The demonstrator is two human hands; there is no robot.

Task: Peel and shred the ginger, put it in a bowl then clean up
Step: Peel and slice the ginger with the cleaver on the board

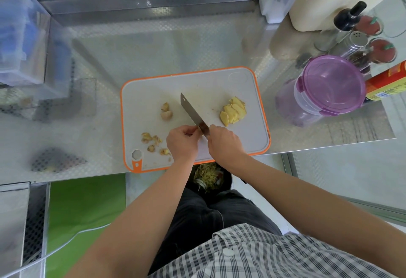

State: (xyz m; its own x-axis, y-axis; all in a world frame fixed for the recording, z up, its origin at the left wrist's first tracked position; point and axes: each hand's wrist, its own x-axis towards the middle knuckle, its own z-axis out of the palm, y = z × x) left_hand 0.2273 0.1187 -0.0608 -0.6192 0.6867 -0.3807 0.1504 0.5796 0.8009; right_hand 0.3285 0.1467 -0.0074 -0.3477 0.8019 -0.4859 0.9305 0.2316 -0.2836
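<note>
A: Why does the layout look sorted?

B: The steel surface point(92, 106) carries the cutting board point(153, 93) at its near edge, likely so waste can drop into the bin point(229, 178) just below the board's near edge. The knife point(190, 110) slants across the board's middle. The peeled ginger slices point(233, 110) are piled at the board's right side, 2 knobs point(166, 111) sit left of the blade, and peel scraps point(152, 142) lie by the board's near-left corner. That probably keeps clean pieces apart from waste.

A: And the hands?

B: At the board's near edge, the right hand point(225, 145) has its fingers clamped round the knife's handle. The left hand point(182, 143) has its fingers curled in against the blade's heel.

A: What can't be read?

B: The handle is buried in the right hand. Whether the left fingers pinch a ginger piece cannot be told. The board and arms half hide the bin.
</note>
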